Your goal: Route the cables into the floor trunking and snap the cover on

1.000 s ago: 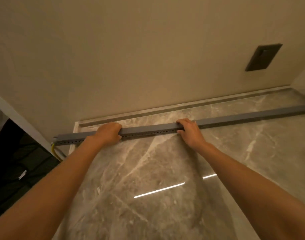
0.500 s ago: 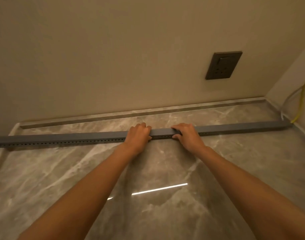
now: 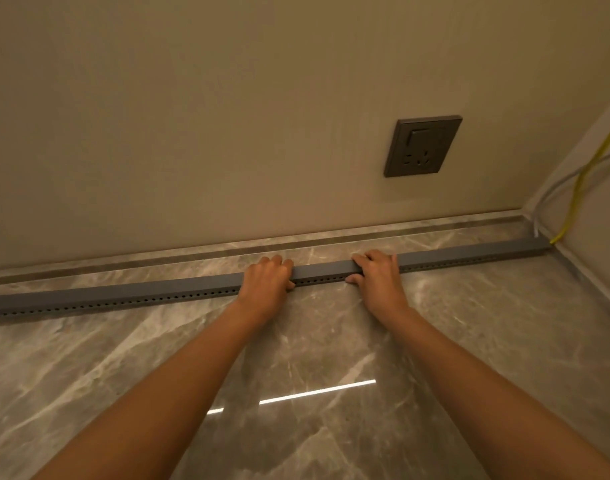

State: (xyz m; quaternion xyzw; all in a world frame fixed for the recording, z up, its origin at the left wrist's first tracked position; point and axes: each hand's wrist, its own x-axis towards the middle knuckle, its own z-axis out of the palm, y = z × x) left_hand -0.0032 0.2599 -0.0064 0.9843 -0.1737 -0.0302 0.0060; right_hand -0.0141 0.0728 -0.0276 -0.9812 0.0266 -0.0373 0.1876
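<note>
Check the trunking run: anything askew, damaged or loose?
Nothing damaged. The trunking lies flat and closed, left hand and right hand gripping its middle. One oddity: the yellow cable and grey cable at its right end run loose up the side wall.

Dim amber light is washing the wall [image 3: 192,116]; a strip-light reflection [image 3: 317,391] is glaring on the marble floor [image 3: 88,375] toward six o'clock. Wide-angle distortion is bowing the edges.

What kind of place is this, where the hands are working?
Probably the corner of a room indoors, seen from low down: a shiny marble-look floor, a plain wall with a socket, and grey trunking with a yellow cable at its end.
</note>
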